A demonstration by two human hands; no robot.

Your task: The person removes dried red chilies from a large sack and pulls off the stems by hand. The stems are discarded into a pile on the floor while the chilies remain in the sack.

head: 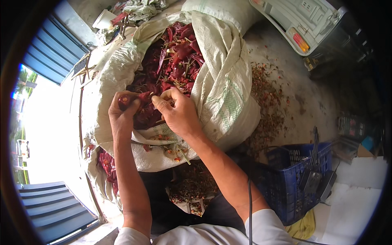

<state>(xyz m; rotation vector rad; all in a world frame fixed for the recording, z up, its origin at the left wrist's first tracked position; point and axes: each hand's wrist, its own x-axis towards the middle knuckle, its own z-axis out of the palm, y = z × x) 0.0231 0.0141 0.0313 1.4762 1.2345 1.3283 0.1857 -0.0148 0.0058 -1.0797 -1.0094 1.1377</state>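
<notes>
A large white woven sack (226,92) stands before me with its rim rolled back, full of dried red chilli peppers (180,49), some with stems. Over the near left part of its mouth, my left hand (122,110) grips a dark red chilli pepper (144,96) between thumb and fingers. The fingers of my right hand (177,110) are bent, thumb and forefinger pinched close to the pepper's pale tip; whether they hold it cannot be told. Stem scraps and red bits (177,158) lie on the sack's near fold.
A blue plastic crate (294,183) with black adapters hung on it stands at the lower right. Stem debris (266,98) covers floor right of the sack. Another sack of red peppers (107,165) is at lower left, a full white sack (220,9) behind. A cable crosses near my right arm.
</notes>
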